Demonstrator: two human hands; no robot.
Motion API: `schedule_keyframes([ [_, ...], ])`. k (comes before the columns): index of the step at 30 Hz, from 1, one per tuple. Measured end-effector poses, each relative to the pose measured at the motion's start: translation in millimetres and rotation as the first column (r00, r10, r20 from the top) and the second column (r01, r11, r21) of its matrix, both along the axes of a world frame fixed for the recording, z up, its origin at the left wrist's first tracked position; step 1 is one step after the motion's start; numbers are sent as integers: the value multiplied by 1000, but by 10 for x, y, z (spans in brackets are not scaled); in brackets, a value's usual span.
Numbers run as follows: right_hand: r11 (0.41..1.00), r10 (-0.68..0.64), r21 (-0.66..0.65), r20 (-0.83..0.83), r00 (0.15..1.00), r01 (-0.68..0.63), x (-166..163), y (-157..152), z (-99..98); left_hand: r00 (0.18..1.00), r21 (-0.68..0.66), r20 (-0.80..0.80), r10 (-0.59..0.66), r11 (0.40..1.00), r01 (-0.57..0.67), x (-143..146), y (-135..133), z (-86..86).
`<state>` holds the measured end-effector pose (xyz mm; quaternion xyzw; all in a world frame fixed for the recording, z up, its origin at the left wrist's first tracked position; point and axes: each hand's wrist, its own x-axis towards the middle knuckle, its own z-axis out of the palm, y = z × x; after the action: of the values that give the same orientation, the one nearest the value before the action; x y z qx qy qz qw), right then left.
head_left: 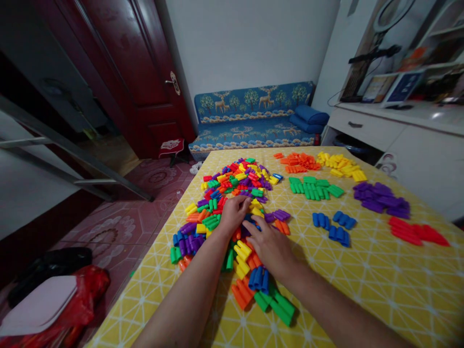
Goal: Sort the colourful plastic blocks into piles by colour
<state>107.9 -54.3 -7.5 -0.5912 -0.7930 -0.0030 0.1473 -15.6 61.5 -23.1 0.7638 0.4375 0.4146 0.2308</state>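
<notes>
A mixed heap of small ribbed plastic pieces [235,181], like joined tubes with rounded ends, runs down the left half of the table in several colours. Over its middle is my left hand [234,212], its fingers curled together; whatever they may hold is hidden. Just to the right, my right hand [270,244] reaches into the heap with fingers apart and slightly bent. Dark blue pieces lie partly hidden at its fingertips. Below the hands are yellow pieces [242,251], a blue piece [259,279], orange pieces [242,294] and green pieces [277,305].
Single-colour groups lie on the right: orange [299,162], yellow [342,166], green [314,188], purple [382,199], blue [339,235] and red [416,232]. A yellow patterned cloth [326,285] covers the table. Beyond stand a blue sofa [250,128] and a white cabinet [377,126].
</notes>
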Motion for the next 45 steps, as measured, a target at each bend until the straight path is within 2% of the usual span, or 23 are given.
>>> schedule_keyframes([
  [3,997,-73,-22,53,996,74,-71,105,102,993,-47,113,14,999,-9,-3,-13,29],
  [6,993,-119,-12,40,992,119,-74,239,111,983,-79,178,50,996,-36,-4,-33,62],
  [9,992,-114,38,-102,988,118,7,387,7,980,-92,187,63,995,-46,0,-41,78],
  [11,987,-75,112,-287,955,111,79,483,-89,984,-80,175,46,996,-33,3,-43,81],
  [14,961,9,224,-612,791,162,165,591,-188,987,-18,160,-10,1000,13,2,-57,88],
  [17,946,7,193,-814,581,260,204,633,-196,989,114,130,-68,992,53,-10,-94,105],
  [19,942,-24,145,-870,493,301,213,632,-176,991,189,92,-101,978,83,-21,-121,116],
  [21,942,-36,116,-899,437,316,220,622,-161,989,210,57,-139,970,124,-30,-142,121],
  [26,965,-52,15,-968,245,263,251,620,-190,957,127,56,-284,953,275,-28,-155,104],
  [28,961,-75,-16,-976,206,276,259,629,-209,936,91,70,-345,937,338,-20,-154,96],
  [33,965,-36,22,-976,213,262,247,638,-216,922,27,87,-377,926,376,-1,-159,85],
  [36,966,-24,45,-965,261,255,245,626,-215,930,24,84,-357,934,357,-2,-153,75],
  [41,982,-29,58,-896,443,182,257,618,-268,962,58,90,-257,966,253,-3,-106,30],
  [43,986,3,82,-884,467,148,257,626,-299,972,75,99,-214,976,207,4,-87,9],
  [45,986,27,97,-897,440,137,252,630,-317,978,87,125,-169,983,159,12,-76,-3],
])
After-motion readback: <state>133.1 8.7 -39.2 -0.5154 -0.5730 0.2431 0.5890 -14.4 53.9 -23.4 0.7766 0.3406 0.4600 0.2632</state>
